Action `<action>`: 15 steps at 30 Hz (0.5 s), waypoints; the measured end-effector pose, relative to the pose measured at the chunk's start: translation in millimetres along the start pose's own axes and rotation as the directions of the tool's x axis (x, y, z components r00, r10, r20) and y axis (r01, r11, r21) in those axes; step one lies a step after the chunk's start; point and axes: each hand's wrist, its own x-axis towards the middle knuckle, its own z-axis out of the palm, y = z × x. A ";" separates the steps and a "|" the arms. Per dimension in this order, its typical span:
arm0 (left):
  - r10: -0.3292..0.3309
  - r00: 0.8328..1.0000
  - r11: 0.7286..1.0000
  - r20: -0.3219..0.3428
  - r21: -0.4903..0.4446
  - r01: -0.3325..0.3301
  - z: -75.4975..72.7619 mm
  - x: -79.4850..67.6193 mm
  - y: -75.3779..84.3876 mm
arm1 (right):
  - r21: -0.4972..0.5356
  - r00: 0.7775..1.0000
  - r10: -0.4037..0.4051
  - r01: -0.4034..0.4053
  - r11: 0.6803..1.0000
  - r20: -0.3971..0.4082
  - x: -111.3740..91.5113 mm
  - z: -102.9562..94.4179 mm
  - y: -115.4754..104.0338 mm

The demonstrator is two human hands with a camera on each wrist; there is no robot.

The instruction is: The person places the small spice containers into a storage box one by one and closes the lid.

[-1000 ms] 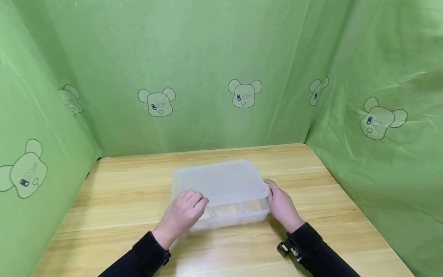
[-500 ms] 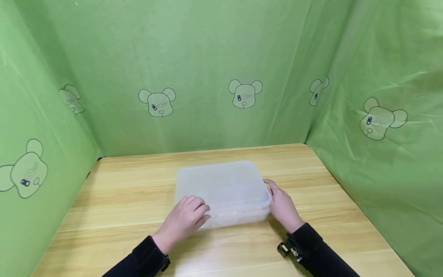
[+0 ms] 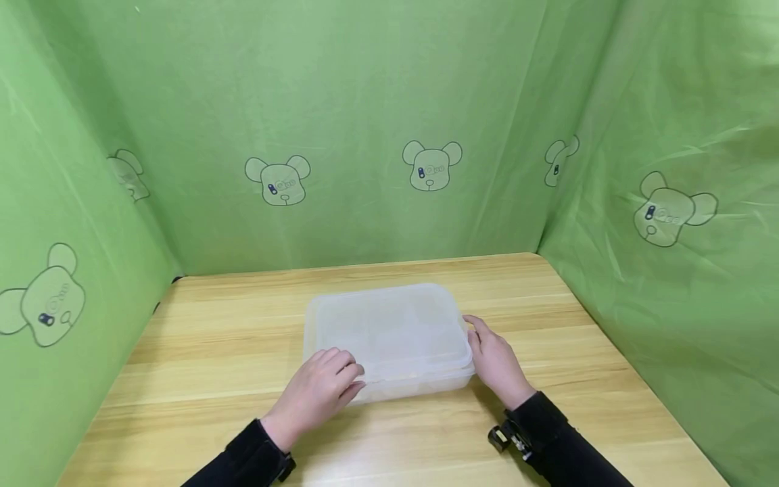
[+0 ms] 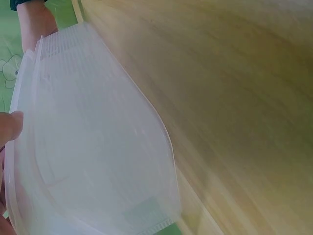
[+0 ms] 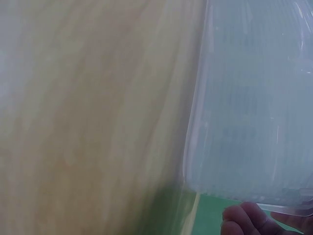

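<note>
A translucent plastic food container (image 3: 420,387) with inner compartments stands on the table. Its frosted flat lid (image 3: 386,331) lies over the top, and the near wall shows beneath the lid's edge. My left hand (image 3: 319,389) pinches the lid's near-left edge; the thumb (image 4: 11,125) shows on the rim in the left wrist view, other fingers mostly out of frame. At the container's right end, my right hand (image 3: 496,358) grips the side, with fingertips (image 5: 239,220) curled at the rim in the right wrist view. The compartments are hidden under the lid.
The light wooden table (image 3: 231,338) spreads around the container. Green cloth (image 3: 353,223) printed with bear heads hangs behind it and along both sides. A small black device (image 3: 508,436) sits at the right sleeve's cuff.
The lid's raised near edge has come down, covering the compartments. It slid slightly right and then back left. My left hand moved down with it, while the right hand stayed at the container's side.
</note>
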 end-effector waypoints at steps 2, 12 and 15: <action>0.005 1.000 1.000 -0.003 0.003 -0.005 -0.1 -0.2 -0.3 | 0.008 1.000 0.005 -0.005 1.000 0.009 0.1 -0.3 -0.5; 0.096 0.995 0.993 0.016 0.060 -0.097 0.5 -0.2 -0.8 | 0.023 1.000 0.011 -0.011 1.000 0.024 -0.4 -0.4 -0.5; 0.095 0.995 0.993 0.021 0.069 -0.096 0.3 -0.4 -0.9 | 0.019 1.000 0.017 -0.017 1.000 0.026 0.6 0.2 -0.2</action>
